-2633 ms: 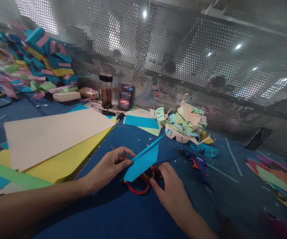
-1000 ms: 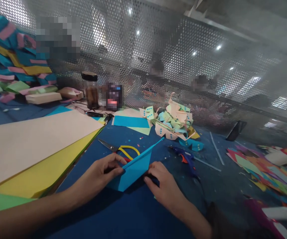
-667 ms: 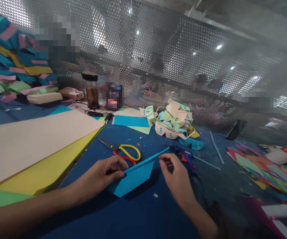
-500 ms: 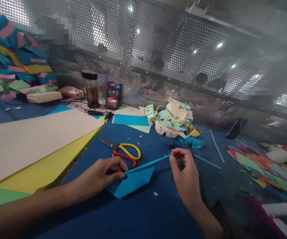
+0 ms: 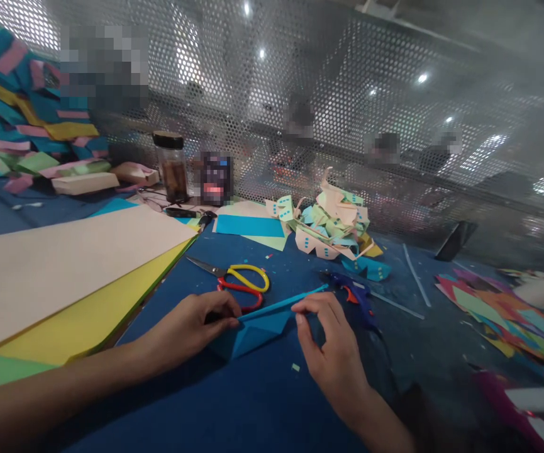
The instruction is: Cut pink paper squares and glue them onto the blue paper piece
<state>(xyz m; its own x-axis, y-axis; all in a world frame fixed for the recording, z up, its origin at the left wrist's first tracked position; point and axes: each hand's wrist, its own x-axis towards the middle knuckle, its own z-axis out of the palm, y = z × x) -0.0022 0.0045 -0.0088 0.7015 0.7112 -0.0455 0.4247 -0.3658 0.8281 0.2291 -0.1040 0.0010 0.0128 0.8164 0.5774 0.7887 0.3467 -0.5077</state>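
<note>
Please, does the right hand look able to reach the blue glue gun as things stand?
Probably yes: the blue glue gun lies just beyond the right hand, with nothing visible between them. That hand is at the folded blue paper, so it would likely have to leave that first.

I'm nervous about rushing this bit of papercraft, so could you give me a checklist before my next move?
1. Left hand gripping the folded blue paper: ok, pinched near one end.
2. Right hand gripping it too: cannot tell; its fingertips are at the folded edge, but a firm hold isn't clear.
3. Scissors well away from the left hand: not ok; the red handle lies right by its fingers.
4. Glue gun set down: ok, lying on the table beyond the right hand.
5. Glue gun hot: cannot tell.
6. Work area free of scraps: not ok; a small green scrap lies nearby.
</note>
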